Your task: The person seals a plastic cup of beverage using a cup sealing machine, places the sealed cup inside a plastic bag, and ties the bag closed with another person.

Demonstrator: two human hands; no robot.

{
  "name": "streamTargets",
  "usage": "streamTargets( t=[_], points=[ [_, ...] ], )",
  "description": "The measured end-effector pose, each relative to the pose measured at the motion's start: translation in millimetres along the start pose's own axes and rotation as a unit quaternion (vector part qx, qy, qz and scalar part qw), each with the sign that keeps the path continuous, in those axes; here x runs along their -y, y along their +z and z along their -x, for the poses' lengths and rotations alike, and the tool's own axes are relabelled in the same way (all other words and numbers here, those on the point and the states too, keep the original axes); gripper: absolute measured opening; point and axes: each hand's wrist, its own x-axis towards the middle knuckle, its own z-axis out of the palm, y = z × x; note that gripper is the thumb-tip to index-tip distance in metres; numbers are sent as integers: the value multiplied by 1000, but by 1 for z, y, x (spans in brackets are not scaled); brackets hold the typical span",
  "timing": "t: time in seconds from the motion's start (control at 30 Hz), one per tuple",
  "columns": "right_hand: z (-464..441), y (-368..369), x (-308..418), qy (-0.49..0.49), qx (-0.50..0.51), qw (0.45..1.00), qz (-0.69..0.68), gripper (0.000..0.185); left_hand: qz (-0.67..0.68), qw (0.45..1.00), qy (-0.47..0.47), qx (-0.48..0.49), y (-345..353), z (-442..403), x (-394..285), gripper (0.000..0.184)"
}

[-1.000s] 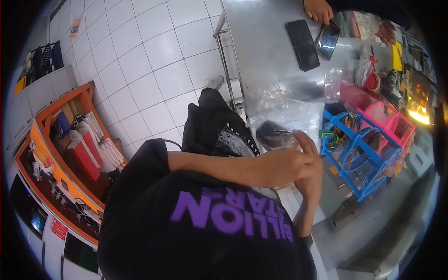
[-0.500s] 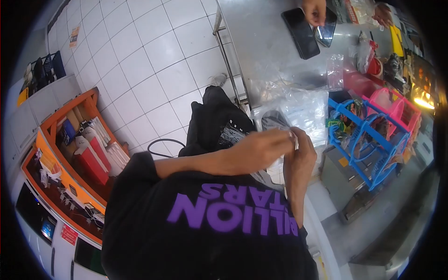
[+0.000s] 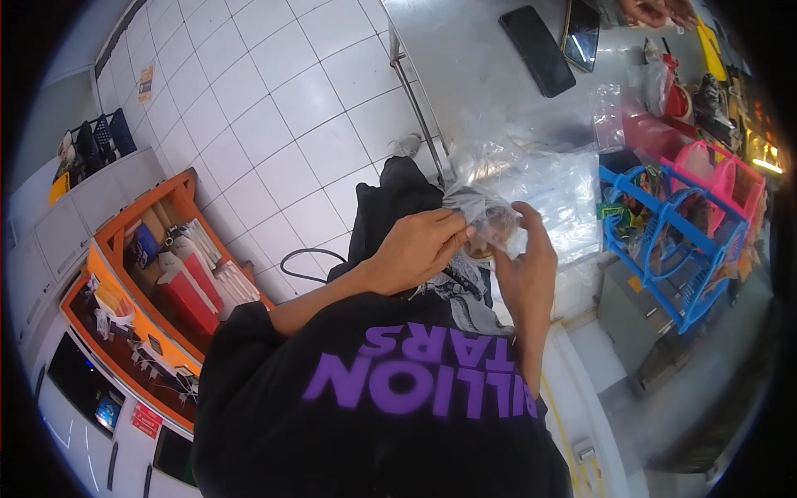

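Observation:
A clear plastic bag (image 3: 491, 222) with small, pale brownish contents that I cannot make out is held up in front of my body. My left hand (image 3: 425, 247) pinches the bag's near-left edge, its fingers closed together. On the other side, my right hand (image 3: 533, 264) curves around the bag, thumb and index finger at its edge. Below and beyond the hands, more clear plastic bags (image 3: 552, 199) lie flat on the metal table (image 3: 465, 83).
Two phones, a black one (image 3: 538, 51) and another (image 3: 580, 35), lie on the table. Another person's hands (image 3: 656, 12) are at the far edge. A blue plastic rack (image 3: 685, 257) and a pink basket (image 3: 722, 187) stand right. Left is an orange shelf (image 3: 149, 286) with boxes.
The bag has been lifted and spread between my hands, which have moved apart. A dark object seen beyond my hands no longer shows. The other person's hand has left the phones.

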Motion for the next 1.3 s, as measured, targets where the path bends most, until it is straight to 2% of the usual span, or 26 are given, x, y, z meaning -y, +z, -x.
streamTargets(
  t=[0.07, 0.17, 0.4, 0.57, 0.7, 0.8, 1.0, 1.1, 1.2, 1.3],
  points=[
    [0, 1, 4, 20, 85, 996, 35, 60, 31, 999, 26, -7, -1, -2, 2, 20],
    [2, 6, -7, -8, 99, 994, 52, 62, 69, 997, -16, 39, -11, -6, -2, 19],
    [3, 9, -2, 24, 98, 985, 141, 65, 47, 997, -3, 67, -10, -7, 4, 18],
    [5, 13, 4, 69, 155, 970, 175, 67, -45, 995, 3, 94, -7, -14, 14, 21],
    [3, 15, 3, 79, 132, 969, 193, 67, -63, 993, 29, 93, -6, -8, 9, 26],
    [-1, 16, -6, 91, 115, 965, 216, 68, -68, 992, -4, 104, -13, -8, 7, 27],
    [-1, 14, -10, 115, 142, 962, 201, 77, -57, 991, 43, 111, -11, -6, 10, 27],
    [3, 15, -9, 107, 157, 963, 189, 83, -32, 996, -6, 87, -10, -3, 10, 27],
    [4, 18, -14, 115, 139, 965, 192, 88, -1, 993, 27, 117, -8, 1, 8, 26],
    [0, 21, -19, 131, 137, 968, 164, 89, 25, 995, 57, 80, -12, 3, 7, 25]
  ],
)
